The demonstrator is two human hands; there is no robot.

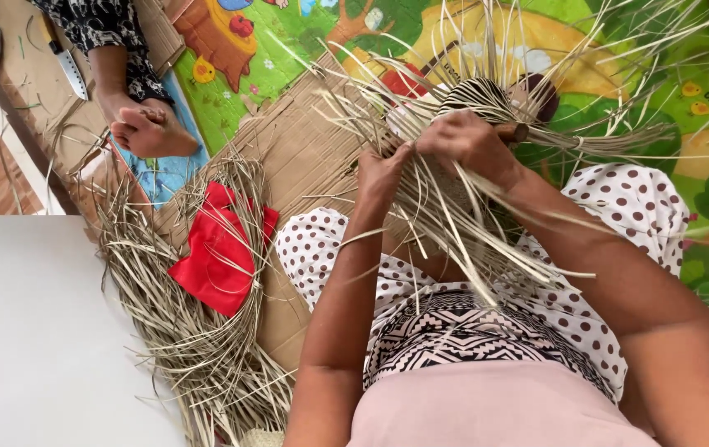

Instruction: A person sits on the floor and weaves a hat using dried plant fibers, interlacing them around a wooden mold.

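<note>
A half-woven straw piece [477,98] with a rounded, tightly plaited top sits in front of me, long loose straw strips [454,223] fanning out from it over my lap. My right hand [472,142] grips the woven part and pinches strips just below it. My left hand [383,172] is closed around a bunch of the strips to its left. Both forearms reach forward over my polka-dot clothing [619,207].
A heap of dry straw [189,331] lies on cardboard [288,149] at my left, with a red cloth [214,257] on it. Another person's feet [149,128] and a knife [69,70] are at the far left. A colourful play mat [305,33] covers the floor.
</note>
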